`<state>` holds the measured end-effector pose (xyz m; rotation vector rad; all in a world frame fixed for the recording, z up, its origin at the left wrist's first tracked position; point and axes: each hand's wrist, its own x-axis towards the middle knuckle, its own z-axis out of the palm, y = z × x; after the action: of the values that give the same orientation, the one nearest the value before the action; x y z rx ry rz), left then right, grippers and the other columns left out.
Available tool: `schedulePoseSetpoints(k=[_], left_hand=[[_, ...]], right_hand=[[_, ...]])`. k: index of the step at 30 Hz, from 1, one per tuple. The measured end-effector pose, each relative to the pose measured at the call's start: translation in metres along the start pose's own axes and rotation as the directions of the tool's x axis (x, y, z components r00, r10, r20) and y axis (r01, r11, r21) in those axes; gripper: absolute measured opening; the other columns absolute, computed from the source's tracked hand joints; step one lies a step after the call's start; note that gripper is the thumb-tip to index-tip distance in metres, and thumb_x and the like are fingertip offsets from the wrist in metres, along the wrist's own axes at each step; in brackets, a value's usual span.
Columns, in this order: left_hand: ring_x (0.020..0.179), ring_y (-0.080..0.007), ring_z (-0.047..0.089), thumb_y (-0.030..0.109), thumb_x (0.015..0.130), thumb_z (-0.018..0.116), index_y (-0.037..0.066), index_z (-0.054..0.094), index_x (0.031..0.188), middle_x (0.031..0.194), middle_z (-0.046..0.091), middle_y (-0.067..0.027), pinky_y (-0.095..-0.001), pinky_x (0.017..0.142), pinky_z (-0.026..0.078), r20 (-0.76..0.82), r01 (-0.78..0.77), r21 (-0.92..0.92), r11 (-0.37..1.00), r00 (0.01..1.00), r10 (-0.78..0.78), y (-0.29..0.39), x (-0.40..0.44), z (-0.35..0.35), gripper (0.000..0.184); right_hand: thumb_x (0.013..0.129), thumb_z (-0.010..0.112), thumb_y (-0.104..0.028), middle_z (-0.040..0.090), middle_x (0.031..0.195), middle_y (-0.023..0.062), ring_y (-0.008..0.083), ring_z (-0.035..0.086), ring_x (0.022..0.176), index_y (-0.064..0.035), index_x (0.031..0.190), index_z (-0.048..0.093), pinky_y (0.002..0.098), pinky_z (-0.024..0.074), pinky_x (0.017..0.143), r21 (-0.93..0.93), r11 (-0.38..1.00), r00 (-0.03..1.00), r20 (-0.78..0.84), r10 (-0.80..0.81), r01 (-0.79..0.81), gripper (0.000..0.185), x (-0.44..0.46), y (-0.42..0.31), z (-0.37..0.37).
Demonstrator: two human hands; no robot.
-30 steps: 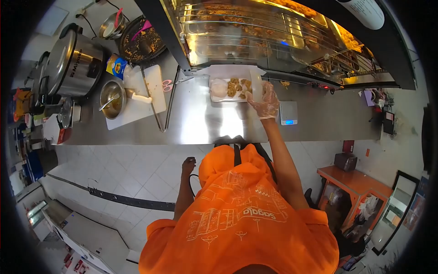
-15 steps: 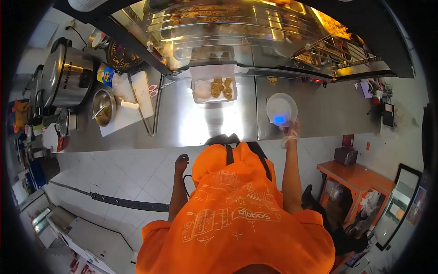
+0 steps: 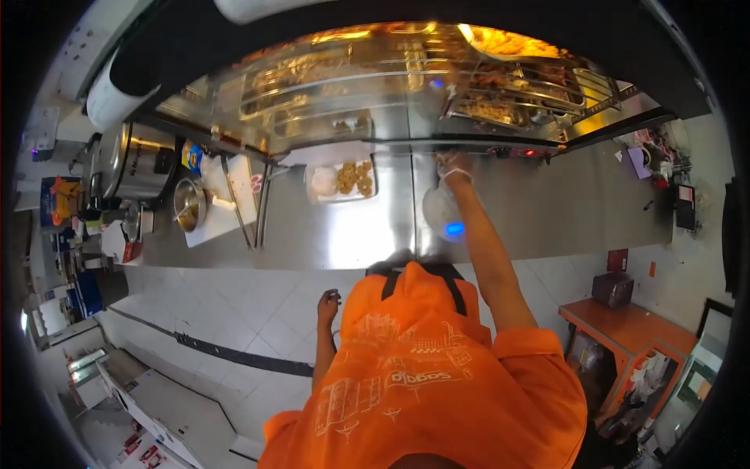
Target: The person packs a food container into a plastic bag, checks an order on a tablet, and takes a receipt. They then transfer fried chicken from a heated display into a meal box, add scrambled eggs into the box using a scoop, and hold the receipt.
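My right hand [image 3: 453, 167], in a clear glove, reaches over the counter to the lower edge of the glass food warmer; its fingers are blurred, and I cannot tell what they touch. Just below that hand a round translucent bowl [image 3: 439, 209] sits over a scale, whose blue display [image 3: 454, 229] glows near the bowl's front edge. To the left stands an open white box [image 3: 362, 195] with a pale rounded portion [image 3: 324, 181] beside brown fried pieces [image 3: 355, 178]. My left hand [image 3: 330, 298] hangs low over the floor, fingers loosely apart, holding nothing.
The glass warmer [image 3: 328, 102] with trays of food spans the back. At left are tongs [image 3: 237, 202], a white cutting board [image 3: 209, 227], a metal bowl [image 3: 190, 205], pink scissors [image 3: 256, 184] and a large cooker [image 3: 141, 162]. An orange table [image 3: 625, 328] stands lower right.
My right hand left the box side, set the bowl over the scale and moved from it up to the warmer's edge. The view has shifted; my left hand still hangs low.
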<state>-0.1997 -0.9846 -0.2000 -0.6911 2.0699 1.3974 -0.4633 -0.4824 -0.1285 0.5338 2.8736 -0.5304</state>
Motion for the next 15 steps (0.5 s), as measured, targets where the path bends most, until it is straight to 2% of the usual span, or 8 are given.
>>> schedulePoseSetpoints(k=[2,4,7,8,10,13,14,15], left_hand=[[0.078,-0.0166,0.064,0.020,0.090,0.056,0.004,0.060,0.114,0.094,0.065,-0.0081,-0.0265,0.059,0.049,-0.078,0.064,-0.034,0.997,0.995,-0.066,0.028,-0.029,0.014,0.029],[0.077,-0.0159,0.064,0.021,0.090,0.056,0.005,0.060,0.114,0.093,0.066,-0.0075,-0.0259,0.057,0.047,-0.106,0.064,-0.074,0.995,0.992,-0.072,0.024,-0.045,0.028,0.029],[0.077,-0.0152,0.063,0.022,0.091,0.055,0.006,0.060,0.113,0.093,0.066,-0.0060,-0.0252,0.055,0.046,-0.134,0.073,-0.148,0.986,0.987,-0.093,-0.014,-0.072,0.050,0.028],[0.076,-0.0152,0.063,0.022,0.091,0.055,0.006,0.060,0.113,0.093,0.066,-0.0051,-0.0252,0.055,0.046,-0.132,0.063,-0.174,0.983,0.987,-0.086,-0.032,-0.076,0.056,0.028],[0.076,-0.0152,0.063,0.022,0.091,0.055,0.006,0.061,0.111,0.091,0.066,-0.0053,-0.0260,0.056,0.047,-0.164,0.123,-0.214,0.969,0.973,-0.160,-0.076,-0.096,0.073,0.027],[0.076,-0.0154,0.063,0.021,0.091,0.055,0.005,0.062,0.109,0.090,0.066,-0.0058,-0.0271,0.058,0.049,-0.171,0.193,-0.139,0.971,0.961,-0.216,-0.112,-0.112,0.096,0.026],[0.076,-0.0155,0.063,0.021,0.091,0.055,0.005,0.062,0.109,0.090,0.066,-0.0060,-0.0272,0.058,0.049,-0.163,0.190,-0.069,0.979,0.966,-0.199,-0.119,-0.116,0.102,0.026],[0.076,-0.0155,0.063,0.021,0.091,0.055,0.004,0.063,0.108,0.090,0.066,-0.0062,-0.0273,0.059,0.050,-0.153,0.181,0.000,0.984,0.972,-0.179,-0.127,-0.117,0.108,0.025]], right_hand=[[0.086,0.058,-0.038,0.062,0.115,0.0215,0.0371,0.060,0.106,-0.0072,0.113,0.065,0.0422,0.0488,0.092,-0.065,0.998,0.999,0.034,0.017,-0.015,0.042,0.007,-0.003,-0.006],[0.084,0.056,-0.041,0.063,0.114,0.0199,0.0354,0.062,0.105,-0.0145,0.110,0.068,0.0413,0.0500,0.089,0.126,0.952,0.959,0.080,0.272,-0.280,0.039,-0.004,-0.009,-0.025],[0.083,0.056,-0.042,0.064,0.111,0.0200,0.0346,0.064,0.098,-0.0127,0.103,0.069,0.0419,0.0513,0.084,-0.082,0.990,0.985,0.139,-0.105,0.117,0.038,-0.011,0.000,-0.048],[0.081,0.058,-0.046,0.066,0.103,0.0191,0.0328,0.067,0.090,-0.0077,0.099,0.069,0.0403,0.0523,0.081,0.129,0.991,0.953,0.295,-0.071,0.033,0.043,-0.029,-0.013,-0.091],[0.080,0.067,-0.028,0.067,0.083,0.0078,0.0201,0.066,0.082,-0.0089,0.086,0.064,0.0347,0.0515,0.067,0.235,0.955,0.979,0.053,-0.197,0.179,0.021,-0.050,-0.015,-0.113],[0.086,0.059,-0.039,0.068,0.098,0.0107,0.0242,0.067,0.089,-0.0070,0.102,0.065,0.0410,0.0537,0.080,0.570,0.730,0.923,-0.299,-0.242,0.376,0.037,-0.081,-0.012,-0.190],[0.085,0.064,-0.031,0.067,0.099,0.0099,0.0227,0.066,0.090,-0.0043,0.103,0.064,0.0374,0.0533,0.081,0.907,0.012,0.866,-0.398,-0.304,0.422,0.032,-0.074,-0.001,-0.215],[0.085,0.069,-0.022,0.066,0.100,0.0091,0.0212,0.065,0.090,-0.0016,0.104,0.063,0.0338,0.0529,0.082,0.677,-0.711,0.829,-0.498,-0.255,0.188,0.028,-0.072,0.002,-0.237]])
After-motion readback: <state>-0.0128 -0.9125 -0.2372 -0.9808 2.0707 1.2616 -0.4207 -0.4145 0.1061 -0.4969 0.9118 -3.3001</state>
